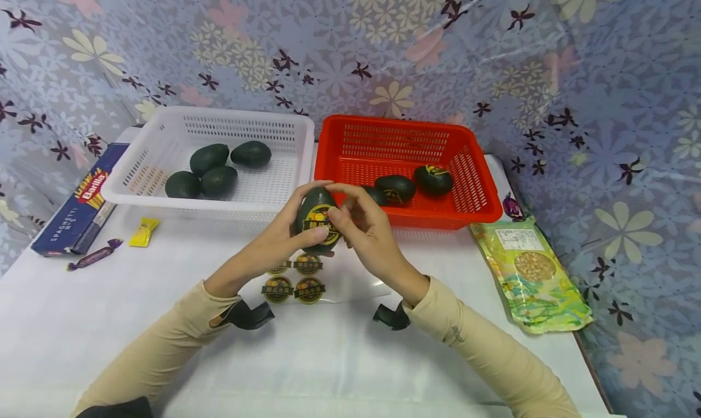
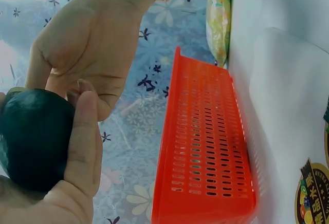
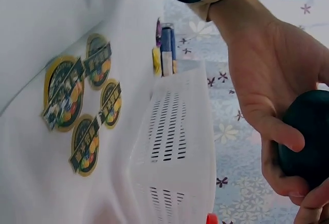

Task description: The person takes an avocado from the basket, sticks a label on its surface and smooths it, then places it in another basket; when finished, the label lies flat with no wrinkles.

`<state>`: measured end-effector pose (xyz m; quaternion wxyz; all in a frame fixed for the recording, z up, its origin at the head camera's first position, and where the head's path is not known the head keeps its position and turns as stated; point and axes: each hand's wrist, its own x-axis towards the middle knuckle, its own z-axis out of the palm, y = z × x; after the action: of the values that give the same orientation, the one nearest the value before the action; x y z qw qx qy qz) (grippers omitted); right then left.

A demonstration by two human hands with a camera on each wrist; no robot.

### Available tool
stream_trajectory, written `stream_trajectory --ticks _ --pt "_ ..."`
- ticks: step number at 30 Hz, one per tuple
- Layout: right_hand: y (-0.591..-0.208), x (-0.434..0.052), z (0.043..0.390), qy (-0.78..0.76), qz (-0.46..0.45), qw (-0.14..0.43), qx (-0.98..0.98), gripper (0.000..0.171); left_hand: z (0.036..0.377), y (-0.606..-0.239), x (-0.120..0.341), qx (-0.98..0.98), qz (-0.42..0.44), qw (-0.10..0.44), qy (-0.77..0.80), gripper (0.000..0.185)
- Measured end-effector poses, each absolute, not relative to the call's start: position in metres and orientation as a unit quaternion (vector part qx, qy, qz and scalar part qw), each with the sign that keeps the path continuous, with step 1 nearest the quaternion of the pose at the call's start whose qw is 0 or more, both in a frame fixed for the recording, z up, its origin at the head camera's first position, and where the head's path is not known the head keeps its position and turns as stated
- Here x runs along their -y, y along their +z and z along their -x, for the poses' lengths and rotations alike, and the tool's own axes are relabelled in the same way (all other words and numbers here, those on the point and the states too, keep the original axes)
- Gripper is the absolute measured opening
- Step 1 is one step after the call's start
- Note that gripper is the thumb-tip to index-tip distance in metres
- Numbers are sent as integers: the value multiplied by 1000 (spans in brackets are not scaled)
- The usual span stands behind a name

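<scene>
In the head view, a dark green avocado [image 1: 308,206] with a round black-and-gold sticker [image 1: 320,223] on its front is held up over the table. My left hand [image 1: 285,229] grips it from the left, thumb across the sticker's lower part. The right hand [image 1: 372,229] has its thumb on the sticker and its forefinger at the avocado's upper right. The left wrist view shows the avocado's plain dark side [image 2: 36,136]. Below the hands, a sheet [image 1: 350,287] carries several similar stickers [image 1: 309,289], partly hidden.
A white basket [image 1: 208,205] with several unlabelled avocados stands behind on the left. The red basket [image 1: 411,217] beside it contains stickered avocados. A spaghetti box [image 1: 76,205], a yellow sweet [image 1: 143,232] and a purple-wrapped sweet [image 1: 94,255] lie left; a green-yellow bag [image 1: 533,278] lies right.
</scene>
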<state>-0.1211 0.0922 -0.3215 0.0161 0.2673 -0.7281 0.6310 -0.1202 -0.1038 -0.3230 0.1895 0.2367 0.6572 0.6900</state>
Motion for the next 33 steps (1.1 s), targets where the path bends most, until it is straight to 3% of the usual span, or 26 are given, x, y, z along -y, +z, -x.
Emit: stream_trajectory --ticks 17,24,29,33 --pt "-322 -93 123 686 -190 -25 702 27 122 -324 101 -626 -237 197 716 68" --pt "-332 -96 124 675 -148 -56 720 32 128 -328 89 -687 -186 103 694 70" --pt "-340 -98 126 651 -165 -84 736 42 131 -330 82 -691 -167 59 701 72" --pt "-341 -100 127 625 -178 -91 755 69 131 -330 77 -678 -158 58 715 71"
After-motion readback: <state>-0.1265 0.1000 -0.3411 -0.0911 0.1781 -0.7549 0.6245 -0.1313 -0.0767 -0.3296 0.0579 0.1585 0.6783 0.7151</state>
